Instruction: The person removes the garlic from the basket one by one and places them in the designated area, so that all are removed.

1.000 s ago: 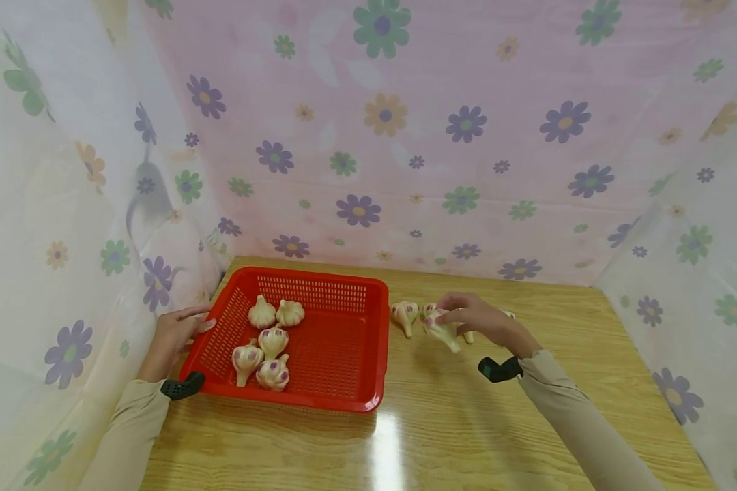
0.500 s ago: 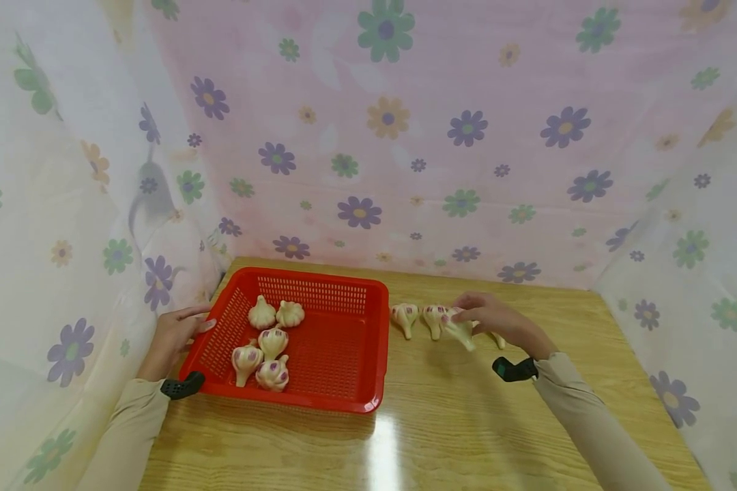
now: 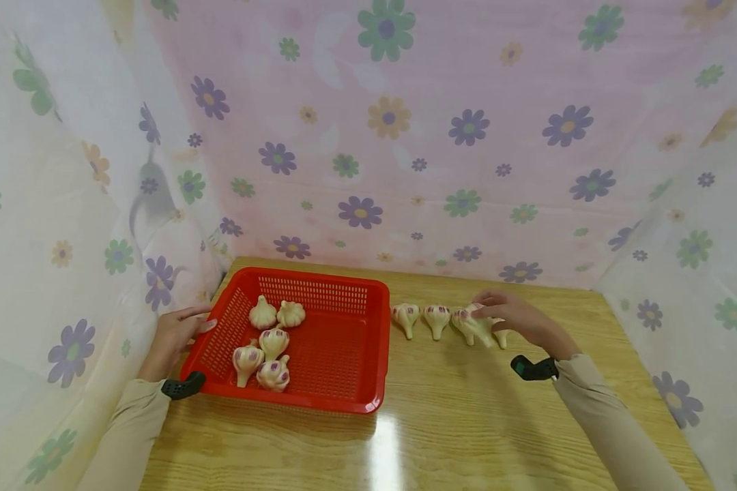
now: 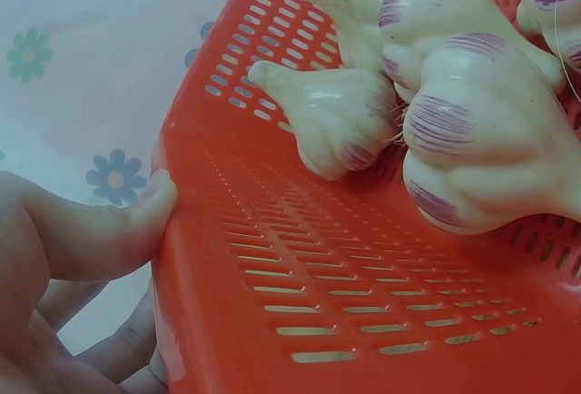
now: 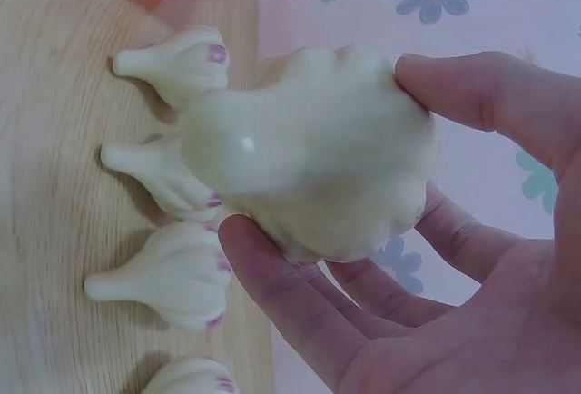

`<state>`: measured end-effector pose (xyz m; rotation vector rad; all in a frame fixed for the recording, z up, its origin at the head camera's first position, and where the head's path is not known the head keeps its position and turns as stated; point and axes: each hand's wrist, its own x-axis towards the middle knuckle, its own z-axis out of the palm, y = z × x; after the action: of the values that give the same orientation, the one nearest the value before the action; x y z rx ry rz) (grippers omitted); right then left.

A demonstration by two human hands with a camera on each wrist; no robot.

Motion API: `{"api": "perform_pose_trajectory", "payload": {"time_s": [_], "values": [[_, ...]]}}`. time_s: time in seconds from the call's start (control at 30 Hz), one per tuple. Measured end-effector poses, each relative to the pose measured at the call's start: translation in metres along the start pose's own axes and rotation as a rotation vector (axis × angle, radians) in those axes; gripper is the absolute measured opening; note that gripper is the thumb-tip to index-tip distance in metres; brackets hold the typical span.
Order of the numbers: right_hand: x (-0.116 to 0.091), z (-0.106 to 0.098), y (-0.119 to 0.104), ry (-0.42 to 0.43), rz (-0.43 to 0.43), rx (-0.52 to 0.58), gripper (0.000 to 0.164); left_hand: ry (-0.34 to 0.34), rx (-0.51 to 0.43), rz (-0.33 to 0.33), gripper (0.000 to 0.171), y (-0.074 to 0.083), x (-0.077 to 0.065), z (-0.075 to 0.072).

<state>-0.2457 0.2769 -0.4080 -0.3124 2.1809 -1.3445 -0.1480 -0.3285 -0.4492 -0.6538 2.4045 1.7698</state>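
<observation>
My right hand holds a garlic bulb between thumb and fingers, raised over the right part of a row of garlic bulbs. The row lies on the wooden table, stems toward me; one bulb shows plainly, and another is just below the held one in the right wrist view. My left hand grips the left side of a red plastic basket. Its thumb lies against the rim, and the other fingers go behind the wall, partly hidden. Several bulbs, including a purple-streaked one, sit in the basket's left half.
The wooden table extends in front of the basket and the row. Flower-printed cloth hangs behind and on both sides. A black wrist device is on the right forearm, another on the left.
My right hand has moved rightward along the row with the garlic bulb, uncovering bulbs to its left. The left hand and the basket have stayed put.
</observation>
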Motion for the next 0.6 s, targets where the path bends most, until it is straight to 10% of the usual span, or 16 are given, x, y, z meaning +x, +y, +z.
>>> {"api": "perform_pose_trajectory", "payload": {"time_s": [0.6], "values": [[-0.012, -0.027, 0.016, 0.071, 0.040, -0.030, 0.070, 0.001, 0.000, -0.003, 0.056, 0.000, 0.001, 0.000]]}}
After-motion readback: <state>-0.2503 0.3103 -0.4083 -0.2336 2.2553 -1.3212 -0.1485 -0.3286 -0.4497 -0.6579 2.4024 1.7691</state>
